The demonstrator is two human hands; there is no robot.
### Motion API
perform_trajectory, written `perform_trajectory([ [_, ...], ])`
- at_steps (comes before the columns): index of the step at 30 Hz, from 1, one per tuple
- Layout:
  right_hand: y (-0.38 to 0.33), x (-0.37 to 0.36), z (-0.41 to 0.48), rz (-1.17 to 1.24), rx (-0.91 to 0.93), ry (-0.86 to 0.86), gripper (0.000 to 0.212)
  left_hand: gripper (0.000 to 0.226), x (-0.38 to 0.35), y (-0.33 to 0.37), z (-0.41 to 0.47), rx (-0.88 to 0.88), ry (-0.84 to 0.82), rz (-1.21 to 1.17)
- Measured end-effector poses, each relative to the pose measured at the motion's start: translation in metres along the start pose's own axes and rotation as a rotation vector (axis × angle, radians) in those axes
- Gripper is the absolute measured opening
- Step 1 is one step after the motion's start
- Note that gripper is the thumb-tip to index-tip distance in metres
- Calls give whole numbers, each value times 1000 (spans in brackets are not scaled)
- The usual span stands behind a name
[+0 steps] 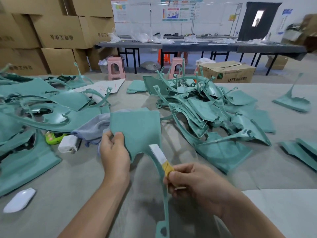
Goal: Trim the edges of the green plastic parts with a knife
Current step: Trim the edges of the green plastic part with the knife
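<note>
Stem of the held green plastic part (137, 129) runs toward the viewer, ending at the bottom edge in a small tab with a hole; its long axis lies near to far, with the broad, flat panel at the far end. The part is held above the grey table (68, 182), and its surface looks matte and finely textured.

The stem is crossed by the knife (160, 156), whose pale blade points up and to the left, toward the panel's lower edge. The knife's yellow handle is pinched between thumb and curled fingers of the right hand (192, 182), the forearm entering from the lower right. The panel's left edge is gripped by the left hand (114, 152), thumb on top, fingers folded behind.

Nearby on the left lie a white mouse (19, 200), a white charger block (67, 144) and a grey cloth (96, 126). Farther off, 2 piles of green parts are spread, left pile (42, 103) and right pile (205, 110). Beyond them stand pink stools (115, 67), cardboard boxes (60, 31) and a long dark bench (188, 46).
</note>
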State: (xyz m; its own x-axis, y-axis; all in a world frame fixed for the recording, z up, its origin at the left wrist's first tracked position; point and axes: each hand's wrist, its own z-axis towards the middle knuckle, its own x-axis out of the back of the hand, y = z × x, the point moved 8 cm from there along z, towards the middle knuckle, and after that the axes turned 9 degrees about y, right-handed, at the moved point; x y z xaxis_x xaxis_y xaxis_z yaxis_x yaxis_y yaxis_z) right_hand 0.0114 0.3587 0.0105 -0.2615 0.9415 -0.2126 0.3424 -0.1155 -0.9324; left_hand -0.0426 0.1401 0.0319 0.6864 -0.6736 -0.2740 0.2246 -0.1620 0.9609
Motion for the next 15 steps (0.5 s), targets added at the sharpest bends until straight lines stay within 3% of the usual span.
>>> perform_trajectory([
  [3,-15,25,1,10,53,126,16,10,-3,2,4,23,-7,-58],
  [8,-7,12,-6,28,-46,27,11,20,-6,-2,4,61,-17,-159],
  [12,-16,11,-1,-125,59,130,21,33,-11,-5,1,149,-103,-265],
  [15,-37,38,3,-411,194,170,18,46,-8,-4,9,150,-129,-176],
])
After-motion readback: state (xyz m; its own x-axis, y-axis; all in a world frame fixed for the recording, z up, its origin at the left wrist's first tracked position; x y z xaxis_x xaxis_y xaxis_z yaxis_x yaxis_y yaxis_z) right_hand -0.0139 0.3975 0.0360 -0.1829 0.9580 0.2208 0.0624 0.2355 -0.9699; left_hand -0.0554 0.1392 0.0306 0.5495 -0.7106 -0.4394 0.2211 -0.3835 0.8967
